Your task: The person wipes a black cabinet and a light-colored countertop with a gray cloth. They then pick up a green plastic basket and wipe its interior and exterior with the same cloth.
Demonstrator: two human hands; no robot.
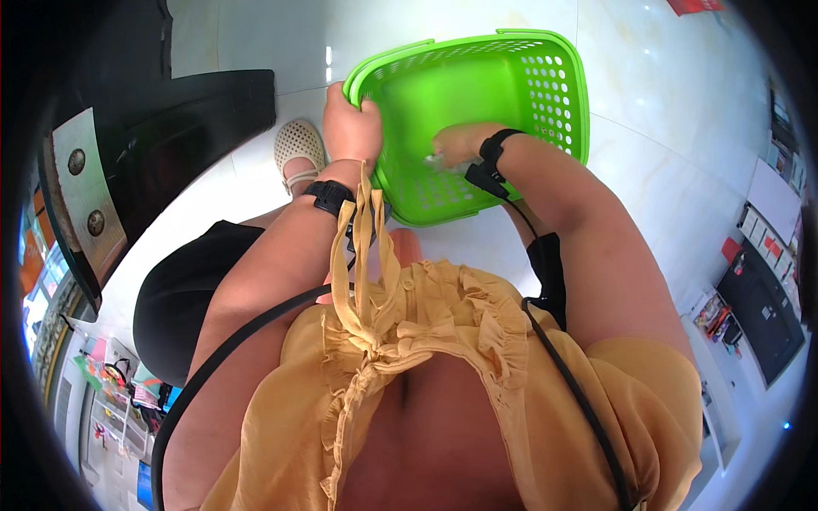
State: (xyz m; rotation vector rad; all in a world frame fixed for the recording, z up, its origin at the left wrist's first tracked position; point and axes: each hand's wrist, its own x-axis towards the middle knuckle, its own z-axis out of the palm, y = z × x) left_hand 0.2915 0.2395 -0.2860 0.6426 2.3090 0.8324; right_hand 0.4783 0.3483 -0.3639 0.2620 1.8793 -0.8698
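Note:
A bright green plastic basket (pixel 447 96) with rows of round holes in its walls is tilted so that its inside faces me. My left hand (pixel 353 124) grips the basket's rim at its left end, the thumb over the inner side. Inside the basket, my right hand (pixel 463 144) holds a crumpled whitish wad, perhaps a cloth or tissue (pixel 441 162), against or close to the lower wall. The fingertips of the right hand are partly hidden by the wad and blur.
Pale glossy floor tiles (pixel 645 185) lie around the basket. A black furniture piece (pixel 211 115) with a curved edge stands at the left. Black cables (pixel 217 348) run from my wrists along my body. A red object (pixel 695 6) is at the top right, and a cluttered shelf (pixel 118 415) at lower left.

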